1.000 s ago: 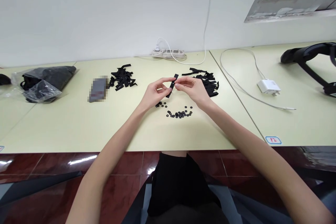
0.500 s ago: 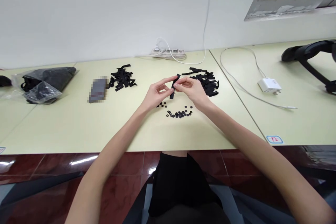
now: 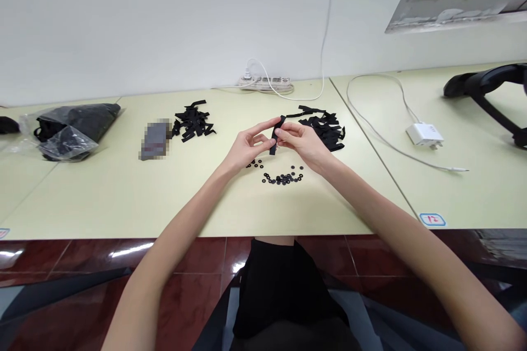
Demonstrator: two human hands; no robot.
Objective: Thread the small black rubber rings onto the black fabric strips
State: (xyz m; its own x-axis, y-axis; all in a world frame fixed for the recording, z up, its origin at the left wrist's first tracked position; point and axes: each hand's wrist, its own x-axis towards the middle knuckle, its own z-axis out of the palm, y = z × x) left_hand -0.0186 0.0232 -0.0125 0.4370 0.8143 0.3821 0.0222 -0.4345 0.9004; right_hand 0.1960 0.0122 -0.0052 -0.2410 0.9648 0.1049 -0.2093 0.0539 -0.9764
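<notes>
Starting nearest: small black discs (image 3: pixel 283 179) in a loose arc on the table (image 3: pixel 173 203), a smaller cluster (image 3: pixel 256 164) just beyond. Then the black strip (image 3: pixel 275 136), tilted, held up between both hands. Left hand (image 3: pixel 244 149) grips it toward its ends; right hand (image 3: pixel 308 142) pinches near the middle. Cannot tell what sits under the right fingertips. Best practice, my judgement: left span steady and flat, right pinch square to the strip, no twisting. Farther: right pile (image 3: pixel 328 130) near the right hand, left pile (image 3: pixel 192 122) well apart.
</notes>
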